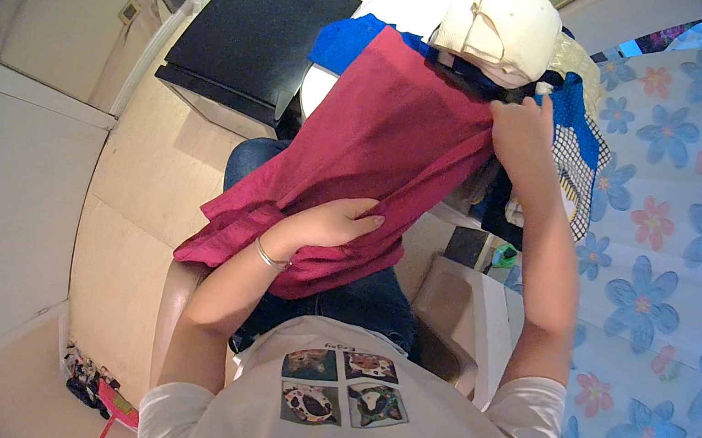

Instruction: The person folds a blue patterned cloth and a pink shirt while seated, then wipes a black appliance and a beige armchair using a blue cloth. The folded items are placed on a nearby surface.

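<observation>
A crimson cloth garment (pixel 388 121) drapes over my jeans-clad lap and reaches up to a round white surface. My left hand (pixel 336 222) lies on its lower part, wearing a silver bracelet; whether the fingers pinch the fabric cannot be told. At the garment's upper right corner, my right hand (pixel 522 129) has its fingers closed on the edge. Just above that hand sits a folded cream garment (pixel 502 25) on a pile of clothes. A blue cloth (pixel 342 43) lies beneath the crimson one at the upper left.
Left of the lap stands a black-topped box or cabinet (pixel 256 36). A black-and-white checked cloth (pixel 585 182) hangs at the right, beside a flower-printed curtain (pixel 669 272). A white door (pixel 6 196) is at far left. Shoes and a pink dustpan (pixel 119 399) lie low on the floor.
</observation>
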Demonstrator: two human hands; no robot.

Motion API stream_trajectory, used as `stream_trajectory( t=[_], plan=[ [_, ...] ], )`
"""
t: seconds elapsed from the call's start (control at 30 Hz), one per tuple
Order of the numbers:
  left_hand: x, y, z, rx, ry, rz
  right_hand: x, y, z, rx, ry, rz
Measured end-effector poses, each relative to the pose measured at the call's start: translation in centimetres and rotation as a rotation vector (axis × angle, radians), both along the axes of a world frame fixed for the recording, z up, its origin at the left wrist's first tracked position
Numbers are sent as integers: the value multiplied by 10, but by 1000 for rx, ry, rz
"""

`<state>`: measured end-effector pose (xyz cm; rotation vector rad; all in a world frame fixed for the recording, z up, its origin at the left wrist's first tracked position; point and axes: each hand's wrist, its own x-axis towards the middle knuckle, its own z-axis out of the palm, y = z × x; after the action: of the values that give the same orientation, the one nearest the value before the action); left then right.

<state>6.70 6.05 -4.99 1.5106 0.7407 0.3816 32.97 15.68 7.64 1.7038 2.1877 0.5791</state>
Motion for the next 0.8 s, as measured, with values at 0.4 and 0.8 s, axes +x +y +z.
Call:
stream_trajectory(
  t=[0.4, 0.8],
  plan=[
    [-55, -23, -19, 82, 326, 620, -88, 120, -81, -101, -42, 436],
    [-57, 6, -59, 313, 326, 896, -114, 152, -121, -331, -88, 438]
  ],
)
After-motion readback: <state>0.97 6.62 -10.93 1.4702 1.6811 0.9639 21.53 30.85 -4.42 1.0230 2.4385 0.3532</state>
